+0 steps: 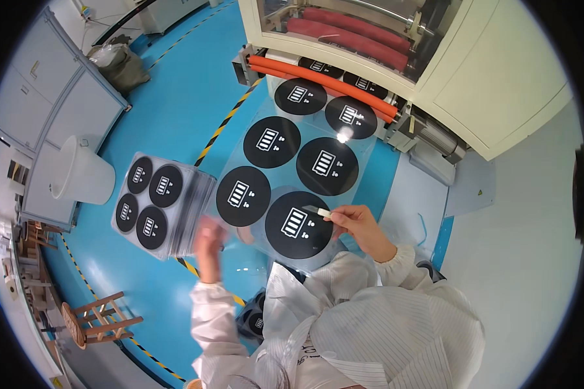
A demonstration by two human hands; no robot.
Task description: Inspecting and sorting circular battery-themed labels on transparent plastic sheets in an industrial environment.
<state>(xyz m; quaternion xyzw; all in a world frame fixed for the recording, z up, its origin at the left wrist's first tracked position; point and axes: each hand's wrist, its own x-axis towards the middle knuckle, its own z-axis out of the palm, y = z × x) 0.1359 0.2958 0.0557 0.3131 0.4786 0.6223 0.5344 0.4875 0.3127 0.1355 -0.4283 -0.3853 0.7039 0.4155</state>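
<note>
A small knife [324, 212] with a white handle is held in the right hand [362, 227], the grip closed on its handle between thumb and fingers; the blade is pointed leftward over the nearest black disc [298, 223] on a clear film [285, 177]. Rows of such discs, each marked with a white battery symbol, are carried by the film, which is extended from beneath an orange roller [324, 83] at the cream machine [499, 78]. The left hand [209, 249] is blurred between the film and a stack of clear sheets [193, 207]; its grip cannot be told.
</note>
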